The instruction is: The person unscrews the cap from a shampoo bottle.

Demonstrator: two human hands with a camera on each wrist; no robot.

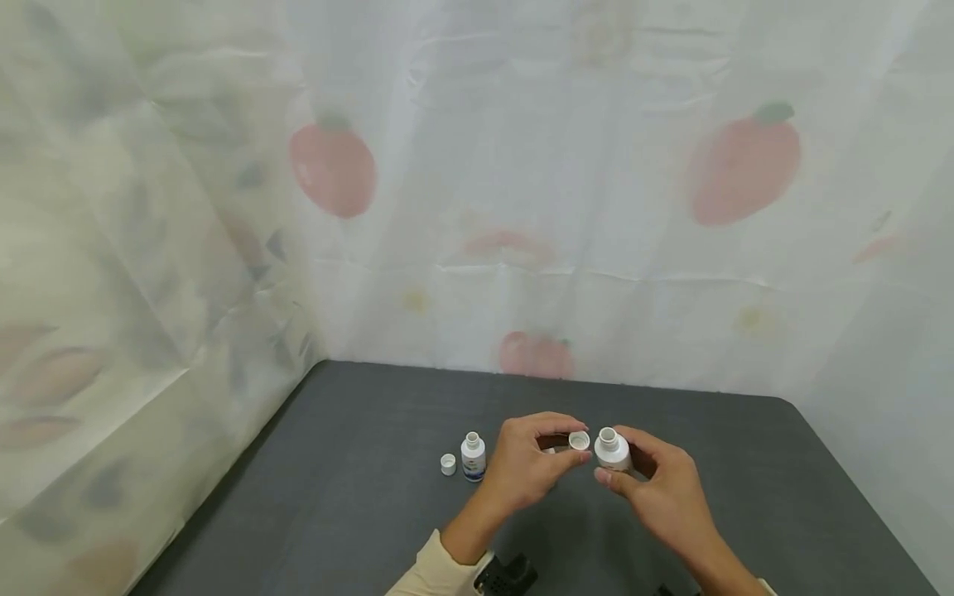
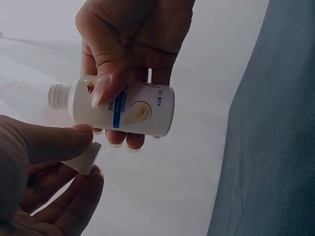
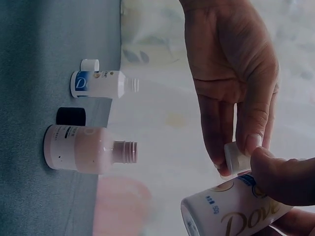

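My left hand [image 1: 525,463] pinches a white screw cap [image 1: 579,440] between thumb and fingers, its hollow side showing in the head view. My right hand [image 1: 667,488] grips a small white Dove bottle [image 1: 613,452] around its body. The bottle's threaded neck [image 2: 58,96] is bare. Cap and bottle are side by side above the table; in the left wrist view the cap appears just below the bottle's shoulder. The right wrist view shows the Dove lettering, with the neck out of frame.
On the dark table [image 1: 358,497] stand an uncapped white bottle with a blue label [image 1: 473,457] and a white cap [image 1: 447,464]. An uncapped pinkish bottle [image 3: 78,149] and a black cap [image 3: 71,116] are mostly hidden behind my left hand in the head view. A fruit-printed curtain [image 1: 447,165] hangs behind.
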